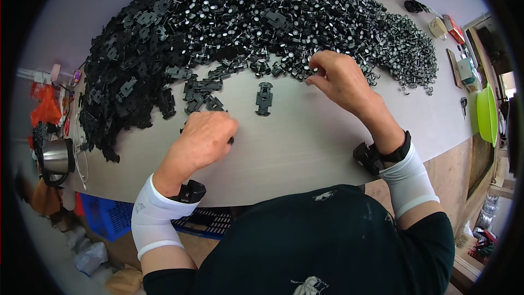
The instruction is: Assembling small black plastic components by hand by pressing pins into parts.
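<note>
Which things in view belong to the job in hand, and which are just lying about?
Seemingly the job:
left hand, at a dark piece
right hand, by the wheels
black bases
lone base

Lying about:
kettle
green basin
blue crate

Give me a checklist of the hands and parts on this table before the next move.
1. Lone dark chassis-shaped part lying apart between the hands: ok.
2. Right hand at the near edge of the heap of small shiny-ended parts: ok.
3. Right hand gripping a part: cannot tell, the fingertips blend with dark pieces behind.
4. Left hand contents: cannot tell; a dark bit shows beside the curled fingers.
5. Heap free of flat parts: not ok, one flat dark part lies on it.
6. Scissors away from both hands: ok.
</note>
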Demonstrator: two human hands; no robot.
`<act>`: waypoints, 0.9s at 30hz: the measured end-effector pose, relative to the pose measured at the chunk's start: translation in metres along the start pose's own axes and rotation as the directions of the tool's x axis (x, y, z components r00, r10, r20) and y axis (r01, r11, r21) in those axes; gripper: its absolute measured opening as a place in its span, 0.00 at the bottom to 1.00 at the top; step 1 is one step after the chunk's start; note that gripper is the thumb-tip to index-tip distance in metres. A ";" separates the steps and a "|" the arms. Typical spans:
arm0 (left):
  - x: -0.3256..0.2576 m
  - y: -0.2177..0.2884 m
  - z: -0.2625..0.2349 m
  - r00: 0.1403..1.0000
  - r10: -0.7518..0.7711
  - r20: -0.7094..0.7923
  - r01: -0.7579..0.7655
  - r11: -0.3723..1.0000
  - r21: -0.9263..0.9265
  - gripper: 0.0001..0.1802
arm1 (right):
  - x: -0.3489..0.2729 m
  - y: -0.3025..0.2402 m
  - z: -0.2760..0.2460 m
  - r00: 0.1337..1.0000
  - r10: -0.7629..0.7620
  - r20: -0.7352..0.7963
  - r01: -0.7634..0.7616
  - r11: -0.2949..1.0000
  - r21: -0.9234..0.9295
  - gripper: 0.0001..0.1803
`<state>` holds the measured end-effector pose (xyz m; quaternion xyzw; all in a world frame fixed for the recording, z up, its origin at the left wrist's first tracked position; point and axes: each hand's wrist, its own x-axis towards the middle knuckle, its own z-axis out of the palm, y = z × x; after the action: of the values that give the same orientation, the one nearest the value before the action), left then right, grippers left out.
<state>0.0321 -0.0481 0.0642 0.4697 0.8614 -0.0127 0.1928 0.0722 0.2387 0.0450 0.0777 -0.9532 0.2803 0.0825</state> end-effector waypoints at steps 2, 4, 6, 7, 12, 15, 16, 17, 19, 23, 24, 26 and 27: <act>0.008 -0.008 0.006 0.984 0.010 -0.180 -0.024 0.996 -0.081 0.09 | 0.005 0.000 0.006 0.998 0.006 -0.061 -0.008 0.999 -0.035 0.10; 0.019 -0.014 0.006 0.933 0.004 -0.360 -0.064 0.986 -0.156 0.06 | 0.005 0.004 0.014 0.995 -0.036 -0.094 0.031 0.998 -0.060 0.09; 0.028 -0.016 0.005 0.862 -0.168 -0.478 -0.103 0.866 -0.490 0.04 | 0.007 0.005 0.017 0.989 -0.090 -0.118 0.081 0.994 -0.076 0.08; 0.034 -0.021 0.010 0.789 -0.138 -0.598 -0.184 0.877 -0.445 0.03 | 0.009 0.004 0.015 0.990 -0.033 -0.140 0.048 0.994 0.103 0.07; 0.039 -0.012 0.009 0.883 -0.373 -0.285 -0.101 0.441 -0.892 0.05 | 0.015 -0.018 0.016 0.999 0.030 -0.013 -0.022 0.911 0.412 0.02; 0.044 -0.013 0.014 0.911 -0.353 -0.213 -0.109 0.294 -0.950 0.07 | 0.011 -0.011 0.042 0.970 -0.243 -0.006 0.243 0.963 0.115 0.05; 0.046 -0.013 0.015 0.916 -0.346 -0.201 -0.130 0.217 -0.967 0.09 | 0.008 -0.009 0.046 0.965 -0.257 0.050 0.256 0.966 0.026 0.07; 0.044 -0.014 0.014 0.915 -0.353 -0.198 -0.128 0.210 -0.969 0.09 | 0.008 -0.008 0.046 0.964 -0.260 0.059 0.259 0.965 0.029 0.07; 0.041 -0.017 0.009 0.956 -0.272 -0.109 -0.088 0.089 -0.992 0.16 | 0.005 -0.004 0.043 0.958 -0.242 0.152 0.218 0.963 0.156 0.12; 0.038 -0.023 0.016 0.970 -0.217 -0.112 -0.126 -0.049 -0.991 0.23 | 0.002 -0.019 0.019 0.894 -0.228 0.385 0.149 0.963 0.225 0.23; 0.039 -0.024 0.017 0.974 -0.187 -0.129 -0.141 -0.055 -0.988 0.24 | 0.001 -0.017 0.021 0.895 -0.224 0.386 0.145 0.964 0.223 0.23; 0.041 -0.023 0.021 0.977 -0.156 -0.145 -0.156 -0.060 -0.986 0.25 | 0.001 -0.014 0.024 0.908 -0.270 0.321 0.228 0.960 0.163 0.24; 0.043 -0.022 0.023 0.975 -0.187 -0.122 -0.142 -0.099 -0.985 0.24 | 0.000 -0.015 0.023 0.909 -0.268 0.320 0.226 0.960 0.163 0.24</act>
<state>0.0012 -0.0307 0.0245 0.1547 0.6089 0.6789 0.3800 0.0725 0.2134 0.0337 0.2499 -0.9166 0.3076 -0.0530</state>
